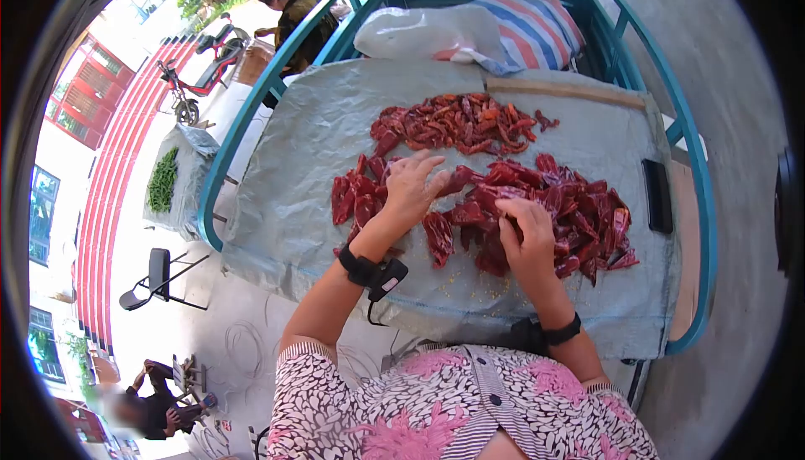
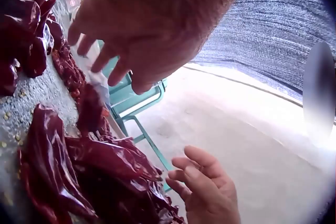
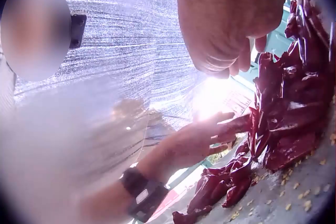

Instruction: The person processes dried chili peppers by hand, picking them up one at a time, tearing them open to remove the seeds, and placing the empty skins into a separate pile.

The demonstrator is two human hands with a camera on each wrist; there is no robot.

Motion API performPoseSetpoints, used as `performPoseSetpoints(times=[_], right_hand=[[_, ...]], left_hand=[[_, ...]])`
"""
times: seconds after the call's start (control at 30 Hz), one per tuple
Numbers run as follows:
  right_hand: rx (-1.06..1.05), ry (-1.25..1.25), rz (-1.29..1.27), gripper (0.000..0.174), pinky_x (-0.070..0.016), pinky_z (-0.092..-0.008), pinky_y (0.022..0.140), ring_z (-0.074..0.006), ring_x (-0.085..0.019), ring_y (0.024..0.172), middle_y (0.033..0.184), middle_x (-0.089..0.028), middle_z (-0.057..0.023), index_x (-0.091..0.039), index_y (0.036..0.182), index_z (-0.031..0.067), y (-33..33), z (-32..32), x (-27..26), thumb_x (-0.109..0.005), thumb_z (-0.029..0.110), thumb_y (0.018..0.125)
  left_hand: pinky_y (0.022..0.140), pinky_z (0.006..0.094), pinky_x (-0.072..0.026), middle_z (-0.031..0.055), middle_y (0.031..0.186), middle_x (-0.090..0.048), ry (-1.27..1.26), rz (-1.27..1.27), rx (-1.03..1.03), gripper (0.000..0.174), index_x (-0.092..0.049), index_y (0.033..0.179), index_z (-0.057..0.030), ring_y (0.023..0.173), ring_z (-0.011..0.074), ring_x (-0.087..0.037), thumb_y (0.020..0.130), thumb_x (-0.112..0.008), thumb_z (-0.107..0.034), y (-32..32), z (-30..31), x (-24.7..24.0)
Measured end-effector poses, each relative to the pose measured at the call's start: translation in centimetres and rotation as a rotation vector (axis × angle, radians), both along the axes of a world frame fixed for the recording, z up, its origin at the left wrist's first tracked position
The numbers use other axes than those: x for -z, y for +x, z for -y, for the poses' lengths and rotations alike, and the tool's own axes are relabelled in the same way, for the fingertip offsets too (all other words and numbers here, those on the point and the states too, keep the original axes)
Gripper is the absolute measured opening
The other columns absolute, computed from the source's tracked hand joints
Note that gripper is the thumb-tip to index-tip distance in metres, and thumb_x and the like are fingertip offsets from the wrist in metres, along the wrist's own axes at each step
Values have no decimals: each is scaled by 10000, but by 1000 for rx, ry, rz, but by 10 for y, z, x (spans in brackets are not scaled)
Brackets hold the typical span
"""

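Dried red chili peppers lie in piles on a grey sheet [image 1: 293, 150]. My left hand [image 1: 411, 187] is over the gap between the left pile [image 1: 360, 196] and the right pile [image 1: 579, 217], its fingers spread. In the left wrist view a blurred dark red pepper [image 2: 90, 109] shows just below the left hand's [image 2: 142, 40] fingers. My right hand [image 1: 530, 242] hovers at the near side of the right pile, fingers loosely bent, and in the left wrist view that right hand [image 2: 210, 192] holds nothing. Larger glossy peppers [image 2: 52, 155] lie close below the hands.
Farther back is a heap of smaller, brighter chilies [image 1: 461, 120]. A wooden strip [image 1: 566, 91], a striped sack [image 1: 537, 28] and a black phone-like slab [image 1: 656, 196] lie around. Teal rails [image 1: 696, 175] border the cart bed. Pale seeds [image 3: 294, 198] dot the sheet. A person [image 1: 293, 20] stands beyond the left rail.
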State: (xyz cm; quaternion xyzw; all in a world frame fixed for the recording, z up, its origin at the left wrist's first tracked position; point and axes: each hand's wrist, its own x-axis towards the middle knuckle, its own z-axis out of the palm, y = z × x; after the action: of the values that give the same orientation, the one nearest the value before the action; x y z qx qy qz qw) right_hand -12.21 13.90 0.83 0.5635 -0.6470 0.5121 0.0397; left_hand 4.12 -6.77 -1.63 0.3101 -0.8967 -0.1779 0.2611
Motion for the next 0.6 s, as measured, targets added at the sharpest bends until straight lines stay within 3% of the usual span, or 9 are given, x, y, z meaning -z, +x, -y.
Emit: performPoseSetpoints(times=[0.13,0.27,0.37,0.47,0.57,0.6], right_hand=[[-5,32,88,247,-522,-437,926,-343,-667,1047,1097,-698,-136,-700,1134,57,-6,-13,2,-667,-10,898],[-2,63,160,247,-543,-419,895,-349,-684,1019,1089,-706,-150,-699,1139,46,-8,-23,1,-659,-29,908],[-3,73,161,242,-551,-402,859,-335,-699,983,1076,-715,-148,-700,1139,46,-11,-28,1,-655,-38,916],[4,78,152,241,-553,-394,839,-325,-701,972,1068,-717,-145,-701,1137,43,-12,-30,0,-655,-42,917],[-5,47,133,241,-550,-379,822,-305,-694,938,1091,-708,-146,-697,1151,41,-12,-28,-5,-654,-35,926],[-21,42,148,251,-548,-373,818,-292,-689,918,1123,-699,-150,-692,1171,43,-11,-26,-7,-656,-26,933]], left_hand=[[1125,604,-336,233,1544,-472,-17,191,-282,441,-681,1332,-197,1428,424,-415,985,-632,-466,0,36,4],[1154,603,-291,216,1518,-510,101,423,-444,472,-694,1299,-192,1431,413,-423,1000,-560,-531,4,73,13],[1113,605,-358,149,1431,-583,151,566,-446,458,-714,1282,-247,1343,408,-504,991,-545,-557,3,90,21],[1078,573,-385,119,1290,-662,-27,487,-469,322,-771,1155,-233,1242,366,-584,975,-605,-443,2,84,21],[982,510,-462,122,1146,-703,-294,58,-274,156,-796,1010,-207,1120,336,-649,924,-672,-247,-2,62,3],[887,463,-513,129,1064,-703,-351,-44,-167,145,-782,932,-162,1036,331,-673,856,-698,-72,-8,51,-12]])
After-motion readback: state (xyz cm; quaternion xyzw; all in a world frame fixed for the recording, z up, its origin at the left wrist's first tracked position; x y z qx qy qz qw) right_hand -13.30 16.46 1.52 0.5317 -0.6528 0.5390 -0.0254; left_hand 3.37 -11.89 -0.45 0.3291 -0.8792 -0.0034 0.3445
